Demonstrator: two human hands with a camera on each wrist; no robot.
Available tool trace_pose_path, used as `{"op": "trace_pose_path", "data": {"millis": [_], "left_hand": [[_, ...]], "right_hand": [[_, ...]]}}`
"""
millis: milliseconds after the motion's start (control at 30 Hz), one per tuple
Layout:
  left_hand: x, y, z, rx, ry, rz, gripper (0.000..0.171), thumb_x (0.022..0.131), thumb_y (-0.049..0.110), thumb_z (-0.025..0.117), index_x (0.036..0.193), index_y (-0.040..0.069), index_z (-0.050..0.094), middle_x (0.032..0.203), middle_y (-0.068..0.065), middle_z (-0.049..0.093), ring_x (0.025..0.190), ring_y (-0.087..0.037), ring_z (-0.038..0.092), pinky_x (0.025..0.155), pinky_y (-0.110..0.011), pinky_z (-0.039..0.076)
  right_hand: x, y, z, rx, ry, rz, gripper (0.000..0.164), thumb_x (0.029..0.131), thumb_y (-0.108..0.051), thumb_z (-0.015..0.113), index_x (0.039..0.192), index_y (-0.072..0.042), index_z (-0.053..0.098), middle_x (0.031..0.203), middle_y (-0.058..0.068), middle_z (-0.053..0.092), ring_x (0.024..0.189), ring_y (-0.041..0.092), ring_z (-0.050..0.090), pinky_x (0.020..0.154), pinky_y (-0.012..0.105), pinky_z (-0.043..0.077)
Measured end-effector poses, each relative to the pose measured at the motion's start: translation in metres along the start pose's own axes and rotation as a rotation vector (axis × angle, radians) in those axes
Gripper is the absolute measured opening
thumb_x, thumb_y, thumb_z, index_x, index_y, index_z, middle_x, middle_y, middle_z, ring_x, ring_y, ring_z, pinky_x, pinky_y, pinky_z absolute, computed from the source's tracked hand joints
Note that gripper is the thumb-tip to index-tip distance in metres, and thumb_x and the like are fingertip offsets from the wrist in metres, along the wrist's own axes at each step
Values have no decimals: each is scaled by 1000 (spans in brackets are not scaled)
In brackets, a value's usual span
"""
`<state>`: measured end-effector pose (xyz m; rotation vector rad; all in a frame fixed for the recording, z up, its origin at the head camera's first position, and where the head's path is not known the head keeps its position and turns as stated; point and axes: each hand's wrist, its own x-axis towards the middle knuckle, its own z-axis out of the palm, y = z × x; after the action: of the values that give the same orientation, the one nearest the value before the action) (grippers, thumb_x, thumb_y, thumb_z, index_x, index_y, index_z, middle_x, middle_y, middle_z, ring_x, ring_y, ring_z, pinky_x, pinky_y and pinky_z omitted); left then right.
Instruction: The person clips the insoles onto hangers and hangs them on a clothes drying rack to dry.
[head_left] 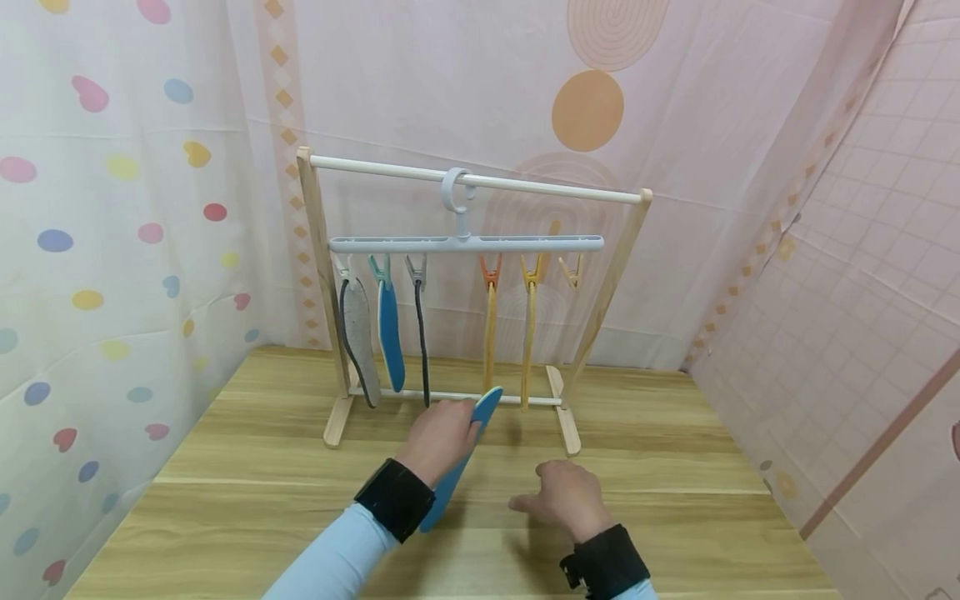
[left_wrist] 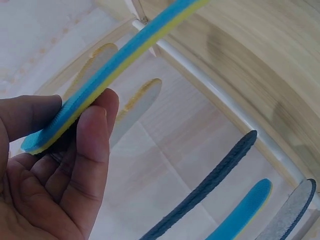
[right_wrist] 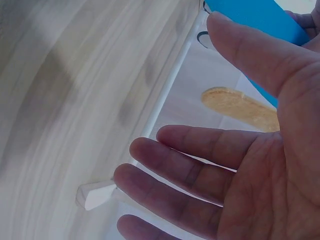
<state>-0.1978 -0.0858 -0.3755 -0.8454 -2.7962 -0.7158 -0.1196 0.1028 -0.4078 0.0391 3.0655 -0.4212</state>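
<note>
My left hand (head_left: pixel 441 440) pinches a blue insole (left_wrist: pixel 125 60) near one end, thumb on one face and fingers on the other; its yellow underside shows along the edge. The insole slants above the table, in front of the rack. To its right, my right hand (head_left: pixel 564 498) holds nothing, its fingers (right_wrist: pixel 185 140) spread loosely. Behind them a grey-blue hanger (head_left: pixel 465 244) with clips carries a grey insole (head_left: pixel 362 346), another blue insole (head_left: pixel 390 337), a dark insole (head_left: pixel 422 342) and two yellowish insoles (head_left: pixel 491 337). The rightmost beige clip (head_left: pixel 572 272) grips nothing.
The hanger hooks over the white top rod (head_left: pixel 555 188) of a wooden rack (head_left: pixel 611 283). The rack stands toward the back of a wood-grain table (head_left: pixel 675 483). Patterned curtains (head_left: pixel 150 208) enclose the back and sides.
</note>
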Motion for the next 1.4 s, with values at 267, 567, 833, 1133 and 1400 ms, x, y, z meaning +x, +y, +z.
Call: {"op": "trace_pose_path", "data": {"millis": [267,567,833,1133,1400], "left_hand": [[3,7,-2,25,5,15,24,95,11,64,73,10,55,58,2,47,49,-11,45,46,-25,39],[6,15,-4,-5,-20,-14,19,96,13,64,78,8,59,61,0,51,50,-12,48,45,-25,41],[10,21,-7,-29,-43,-8,24,97,12,62,74,9,57,59,1,50,48,-11,48,44,-24,42],[16,31,-8,-42,-67,-14,26,99,14,60,74,7,60,56,1,49,46,-11,48,43,-24,41],[22,36,-5,-44,-53,12,22,100,15,60,80,5,64,57,0,50,46,-11,48,44,-24,42]], "right_hand": [[2,2,-5,7,25,17,68,77,-55,78,114,1,70,106,17,71,93,36,67,75,50,54],[3,4,-14,-11,49,-3,66,78,-54,78,113,1,71,97,14,72,84,31,69,66,44,55],[6,5,-20,-51,112,-19,55,82,-49,76,105,0,74,90,13,72,72,25,67,55,38,51],[9,6,-31,-79,138,-8,53,83,-49,74,104,-1,74,83,9,70,65,20,63,50,36,49],[13,8,-41,-44,134,25,49,85,-48,74,97,-1,72,65,1,54,54,15,50,46,32,41]]}}
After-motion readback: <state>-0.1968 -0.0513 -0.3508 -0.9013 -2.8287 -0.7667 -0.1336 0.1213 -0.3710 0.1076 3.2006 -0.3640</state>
